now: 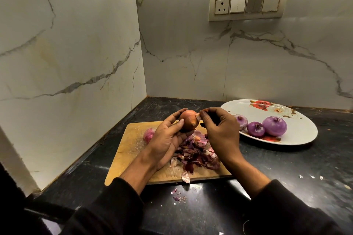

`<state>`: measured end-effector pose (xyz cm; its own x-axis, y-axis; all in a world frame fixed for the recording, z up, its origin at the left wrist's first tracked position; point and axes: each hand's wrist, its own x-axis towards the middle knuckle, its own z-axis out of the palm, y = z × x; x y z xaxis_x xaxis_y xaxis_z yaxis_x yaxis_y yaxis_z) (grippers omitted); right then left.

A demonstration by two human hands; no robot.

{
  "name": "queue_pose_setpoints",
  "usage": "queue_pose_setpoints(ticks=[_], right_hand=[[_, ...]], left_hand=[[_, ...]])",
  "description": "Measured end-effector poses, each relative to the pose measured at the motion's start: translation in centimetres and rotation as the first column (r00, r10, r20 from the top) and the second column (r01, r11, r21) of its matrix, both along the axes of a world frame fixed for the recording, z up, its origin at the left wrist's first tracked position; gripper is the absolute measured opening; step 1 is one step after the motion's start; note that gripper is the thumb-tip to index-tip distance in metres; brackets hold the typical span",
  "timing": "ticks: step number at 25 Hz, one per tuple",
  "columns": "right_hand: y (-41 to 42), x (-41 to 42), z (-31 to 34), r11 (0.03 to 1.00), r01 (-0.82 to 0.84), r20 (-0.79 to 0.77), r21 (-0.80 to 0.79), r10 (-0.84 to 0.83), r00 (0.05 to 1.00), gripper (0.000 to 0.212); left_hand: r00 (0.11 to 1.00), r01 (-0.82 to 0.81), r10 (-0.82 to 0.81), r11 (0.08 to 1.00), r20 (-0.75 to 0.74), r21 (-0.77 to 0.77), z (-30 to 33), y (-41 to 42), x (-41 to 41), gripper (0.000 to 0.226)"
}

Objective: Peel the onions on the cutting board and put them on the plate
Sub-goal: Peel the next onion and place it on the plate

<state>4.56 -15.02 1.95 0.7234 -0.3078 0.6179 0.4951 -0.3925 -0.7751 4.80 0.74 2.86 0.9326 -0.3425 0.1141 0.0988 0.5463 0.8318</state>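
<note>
Above the cutting board, an onion sits gripped in the left hand while the right hand pinches a flap of its skin. Peelings litter the board; another onion lies behind. Three peeled onions rest on the plate nearby.

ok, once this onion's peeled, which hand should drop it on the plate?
Probably the left hand: it already grips the onion. The right hand is nearer the plate, which lies to the right, but it only pinches a skin flap, so using it means a handover.
</note>
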Motion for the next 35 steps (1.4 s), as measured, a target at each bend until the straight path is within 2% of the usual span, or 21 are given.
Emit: queue_pose_setpoints(ticks=[5,8,11,15,18,21,24,26,29,35], right_hand=[[0.18,-0.21,0.15,0.999,-0.030,0.015,0.014,0.029,0.999,0.009],[0.14,-0.34,0.26,0.999,-0.019,0.027,0.037,0.018,0.999,0.010],[0.02,-0.30,0.38,0.999,-0.008,0.032,0.038,0.007,0.999,0.010],[-0.24,-0.36,0.64,0.987,-0.071,0.012,0.144,0.070,0.997,0.011],[-0.36,-0.13,0.32,0.994,-0.060,-0.017,0.091,0.062,0.998,0.021],[-0.21,0.38,-0.05,0.998,-0.044,-0.138,-0.054,0.036,0.990,0.030],[0.15,0.26,0.02,0.994,-0.107,-0.196,-0.032,0.099,0.976,0.034],[0.29,0.08,-0.02,0.992,-0.127,-0.141,-0.026,0.122,0.982,0.030],[0.19,0.09,-0.19,0.995,-0.073,-0.088,-0.061,0.068,0.994,0.011],[-0.02,-0.01,-0.29,0.998,-0.019,-0.060,-0.056,0.016,0.998,0.011]], left_hand=[[0.998,-0.045,0.042,0.996,0.040,0.077,0.06,-0.12,-0.03,0.040],[0.998,-0.053,0.051,0.997,0.032,0.063,-0.04,-0.06,0.17,0.046],[0.996,-0.076,0.070,0.991,0.053,0.110,-0.20,-0.05,0.26,0.041],[0.997,-0.066,0.062,0.993,0.038,0.099,-0.36,-0.05,0.40,0.033],[0.995,-0.090,0.086,0.990,0.045,0.106,-0.37,-0.03,0.46,0.033],[0.990,-0.133,0.128,0.985,0.057,0.105,-0.39,0.01,0.56,0.042],[0.986,-0.163,0.157,0.981,0.060,0.103,-0.48,0.00,0.62,0.050],[0.987,-0.155,0.150,0.983,0.057,0.096,-0.46,0.01,0.58,0.052],[0.992,-0.116,0.111,0.988,0.061,0.097,-0.49,-0.04,0.55,0.048],[0.992,-0.127,0.124,0.988,0.036,0.084,-0.35,-0.01,0.68,0.049]])
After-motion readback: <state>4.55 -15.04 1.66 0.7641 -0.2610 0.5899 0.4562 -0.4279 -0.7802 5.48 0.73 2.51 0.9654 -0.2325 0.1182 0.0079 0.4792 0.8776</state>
